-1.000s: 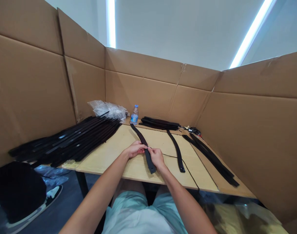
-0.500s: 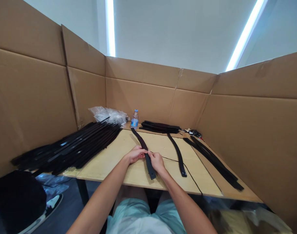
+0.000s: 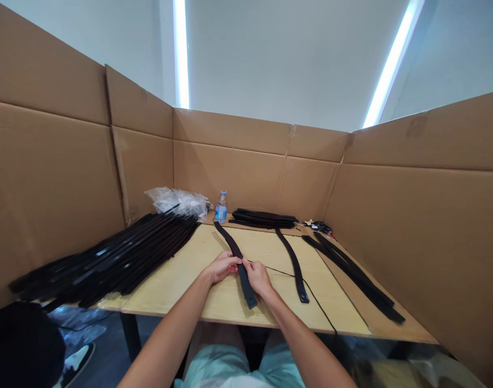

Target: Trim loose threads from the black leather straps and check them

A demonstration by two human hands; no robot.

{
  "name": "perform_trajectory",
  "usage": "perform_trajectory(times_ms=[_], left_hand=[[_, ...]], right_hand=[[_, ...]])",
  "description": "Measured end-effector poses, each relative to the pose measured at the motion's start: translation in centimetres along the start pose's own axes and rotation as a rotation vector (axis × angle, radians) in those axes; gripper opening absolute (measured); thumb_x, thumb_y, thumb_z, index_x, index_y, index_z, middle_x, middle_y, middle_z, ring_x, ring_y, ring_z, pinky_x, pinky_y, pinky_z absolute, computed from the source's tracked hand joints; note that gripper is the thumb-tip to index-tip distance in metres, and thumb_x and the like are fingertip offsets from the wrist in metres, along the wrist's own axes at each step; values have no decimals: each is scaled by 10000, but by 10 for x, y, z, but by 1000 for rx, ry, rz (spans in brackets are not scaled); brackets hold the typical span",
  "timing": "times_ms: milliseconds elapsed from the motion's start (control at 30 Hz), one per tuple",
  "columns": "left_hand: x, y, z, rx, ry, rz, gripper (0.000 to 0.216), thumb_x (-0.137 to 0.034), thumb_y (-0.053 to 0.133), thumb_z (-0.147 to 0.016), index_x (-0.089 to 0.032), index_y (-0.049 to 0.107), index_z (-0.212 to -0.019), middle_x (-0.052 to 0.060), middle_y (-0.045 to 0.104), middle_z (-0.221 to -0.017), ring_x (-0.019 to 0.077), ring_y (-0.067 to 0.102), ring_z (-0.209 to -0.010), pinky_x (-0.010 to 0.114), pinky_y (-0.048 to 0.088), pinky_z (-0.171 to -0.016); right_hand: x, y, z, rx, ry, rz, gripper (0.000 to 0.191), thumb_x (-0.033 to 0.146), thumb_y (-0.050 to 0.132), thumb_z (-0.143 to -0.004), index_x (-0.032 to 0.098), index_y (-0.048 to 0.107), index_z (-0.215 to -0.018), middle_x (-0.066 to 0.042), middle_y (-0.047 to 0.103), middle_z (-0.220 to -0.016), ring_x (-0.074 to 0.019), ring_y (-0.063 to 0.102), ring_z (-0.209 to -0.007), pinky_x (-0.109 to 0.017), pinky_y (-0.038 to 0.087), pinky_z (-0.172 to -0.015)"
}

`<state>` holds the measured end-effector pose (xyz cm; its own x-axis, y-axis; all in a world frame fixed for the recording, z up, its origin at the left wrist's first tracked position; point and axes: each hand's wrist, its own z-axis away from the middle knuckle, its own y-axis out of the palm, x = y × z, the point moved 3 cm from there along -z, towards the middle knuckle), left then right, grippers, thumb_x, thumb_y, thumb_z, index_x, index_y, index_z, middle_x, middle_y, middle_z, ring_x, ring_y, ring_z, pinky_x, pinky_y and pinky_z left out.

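Note:
A long curved black strap (image 3: 229, 242) lies on the wooden table (image 3: 189, 269), running from the far middle toward me. My left hand (image 3: 222, 267) pinches it from the left, and my right hand (image 3: 257, 278) pinches it from the right near its close end. A thin black cord (image 3: 289, 275) runs from my right hand off to the right and over the table's front edge. A second black strap (image 3: 293, 263) lies a little to the right of my hands.
A big heap of black strips (image 3: 109, 258) covers the table's left side. A plastic bag (image 3: 177, 200) and a water bottle (image 3: 221, 207) stand at the back, beside a stack of straps (image 3: 264, 217). More straps (image 3: 353, 275) lie at right. Cardboard walls (image 3: 411, 215) surround the table.
Both hands stay on the strap in nearly the same grip. The camera has tilted up slightly, so the table sits lower in the picture.

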<state>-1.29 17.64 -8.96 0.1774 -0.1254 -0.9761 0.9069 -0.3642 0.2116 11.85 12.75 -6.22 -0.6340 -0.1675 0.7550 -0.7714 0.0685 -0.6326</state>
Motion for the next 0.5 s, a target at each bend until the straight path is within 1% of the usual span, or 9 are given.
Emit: perform_trajectory(times_ms=[200, 333, 433, 500], left_hand=[[-1, 0, 0, 1, 14, -5, 211, -272, 582, -912, -126, 604, -1062, 61, 641, -1000, 165, 637, -803, 331, 556, -687], [-1, 1, 0, 1, 31, 17, 192, -271, 581, -914, -122, 611, -1029, 50, 646, -953, 149, 635, -757, 307, 553, -654], [-2, 1, 0, -1, 36, 29, 199, -275, 580, -914, -122, 609, -1038, 52, 646, -962, 151, 636, -763, 310, 554, -657], [-2, 1, 0, 0, 34, 32, 205, -274, 580, -914, -124, 606, -1050, 56, 644, -977, 156, 636, -777, 317, 555, -667]], right_hand=[[-3, 3, -5, -12, 3, -30, 254, 361, 534, -946, 131, 640, -937, -18, 670, -872, -147, 647, -725, -312, 551, -677], [-9, 5, -6, -36, 29, -52, 250, 360, 536, -944, 133, 641, -932, -21, 670, -883, -151, 648, -743, -318, 550, -691], [-12, 4, -6, -50, 51, -86, 230, 348, 531, -948, 146, 640, -936, -30, 669, -911, -151, 644, -768, -321, 547, -710], [-13, 4, -6, -43, 64, -126, 234, 351, 533, -946, 144, 640, -923, -23, 665, -894, -149, 640, -749, -310, 546, -690]])
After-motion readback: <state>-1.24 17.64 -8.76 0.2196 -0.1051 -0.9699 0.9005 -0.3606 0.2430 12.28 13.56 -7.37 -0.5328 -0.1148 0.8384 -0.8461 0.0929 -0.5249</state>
